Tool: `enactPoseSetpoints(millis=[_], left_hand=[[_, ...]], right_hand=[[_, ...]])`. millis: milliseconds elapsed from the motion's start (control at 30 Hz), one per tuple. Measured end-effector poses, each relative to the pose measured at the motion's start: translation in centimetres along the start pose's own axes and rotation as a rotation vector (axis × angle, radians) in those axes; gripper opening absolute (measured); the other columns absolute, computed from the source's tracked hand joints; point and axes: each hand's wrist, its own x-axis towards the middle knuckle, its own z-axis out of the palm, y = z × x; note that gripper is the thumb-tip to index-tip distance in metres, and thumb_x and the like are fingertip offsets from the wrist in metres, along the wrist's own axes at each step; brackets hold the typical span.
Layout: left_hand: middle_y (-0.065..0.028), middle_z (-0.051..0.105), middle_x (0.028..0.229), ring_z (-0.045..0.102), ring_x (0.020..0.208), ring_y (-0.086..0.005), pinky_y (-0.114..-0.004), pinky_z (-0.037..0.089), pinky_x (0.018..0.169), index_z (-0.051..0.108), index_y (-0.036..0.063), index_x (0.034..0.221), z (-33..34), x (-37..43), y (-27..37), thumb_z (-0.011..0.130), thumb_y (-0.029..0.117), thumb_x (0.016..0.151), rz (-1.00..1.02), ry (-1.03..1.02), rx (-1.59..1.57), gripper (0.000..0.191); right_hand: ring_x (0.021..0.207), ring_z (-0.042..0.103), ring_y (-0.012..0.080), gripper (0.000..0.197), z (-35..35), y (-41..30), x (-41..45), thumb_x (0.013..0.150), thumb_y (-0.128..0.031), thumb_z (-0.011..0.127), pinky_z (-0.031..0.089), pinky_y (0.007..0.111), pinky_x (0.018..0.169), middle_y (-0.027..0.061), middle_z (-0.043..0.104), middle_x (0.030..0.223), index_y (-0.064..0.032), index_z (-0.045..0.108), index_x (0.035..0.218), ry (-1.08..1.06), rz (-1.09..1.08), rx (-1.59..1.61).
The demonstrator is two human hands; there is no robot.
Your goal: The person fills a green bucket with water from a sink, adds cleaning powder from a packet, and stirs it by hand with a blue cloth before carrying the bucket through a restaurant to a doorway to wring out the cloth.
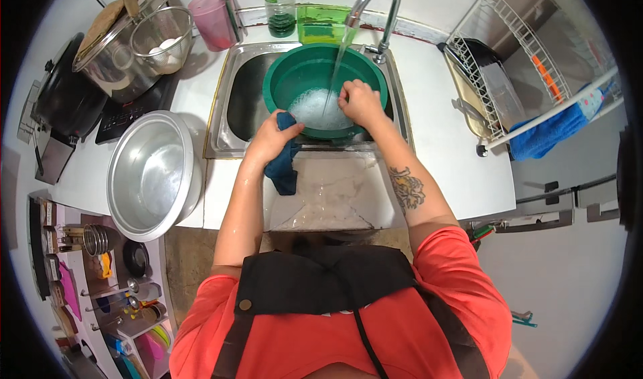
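Observation:
A dark teal cloth [284,170] hangs from my left hand [270,136], which grips it at the front left rim of a green plastic basin [273,83]. The cloth's lower end drapes over the wet counter edge. Over the right side of the basin is my right hand [360,101], its fingers curled in, with nothing visible in them. Water runs from the chrome faucet [394,7] into the basin, where white suds [319,107] float. The basin sits in a stainless steel sink [218,136].
A large aluminum pot [155,173] stands on the left counter. Behind it are an induction cooker [133,108], a steel pot [113,75] and a wire strainer [163,22] with eggs. A pink pitcher [213,19] and a plastic bottle [280,2] stand behind the sink. A dish rack [502,77] is right.

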Motion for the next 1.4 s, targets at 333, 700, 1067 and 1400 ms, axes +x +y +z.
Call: enactPoseSetpoints(millis=[333, 700, 1067, 1400], left_hand=[[-0.0011, 0.053, 0.071, 0.050, 0.066, -0.0084, -0.022, 0.041, 0.061, 0.054, 0.0032, 0.095, -0.4, -0.9, 1.4, 0.064, 0.026, 0.075, -0.032, -0.067, -0.241, 0.032], [-0.0038, 0.046, 0.060, 0.050, 0.056, -0.0148, -0.043, 0.039, 0.087, 0.051, 0.0050, 0.093, -0.2, 0.9, 3.6, 0.050, 0.040, 0.081, 0.180, -0.308, -1.384, 0.037], [-0.0063, 0.054, 0.058, 0.055, 0.056, -0.0185, -0.052, 0.042, 0.083, 0.054, 0.0044, 0.085, 0.2, 1.8, -0.3, 0.057, 0.036, 0.077, -0.171, 0.069, -1.532, 0.033], [-0.0073, 0.054, 0.066, 0.056, 0.062, -0.0204, -0.045, 0.050, 0.069, 0.052, 0.0072, 0.084, 0.4, 2.2, 0.0, 0.061, 0.039, 0.074, -0.186, 0.098, -1.338, 0.034]], right_hand=[[0.073, 0.054, 0.0286, 0.013, 0.9, 0.4, -1.0, 0.069, -0.011, 0.056, 0.043, 0.040, 0.064, 0.0086, 0.053, 0.079, -0.0084, 0.051, 0.081, 0.324, 0.068, 0.333], [0.071, 0.056, 0.0277, 0.011, 0.8, 0.7, -0.7, 0.072, -0.011, 0.055, 0.044, 0.037, 0.063, 0.0096, 0.057, 0.075, -0.0076, 0.053, 0.083, 0.348, 0.213, 0.504], [0.061, 0.057, 0.0215, 0.010, 0.7, 0.6, -0.6, 0.071, -0.011, 0.055, 0.044, 0.032, 0.058, 0.0080, 0.058, 0.067, -0.0051, 0.053, 0.079, 0.351, 0.265, 0.588], [0.072, 0.057, 0.0266, 0.011, 0.0, -0.1, -0.5, 0.071, -0.016, 0.054, 0.044, 0.038, 0.064, 0.0076, 0.059, 0.072, -0.0102, 0.055, 0.080, 0.152, 0.296, 0.398]])
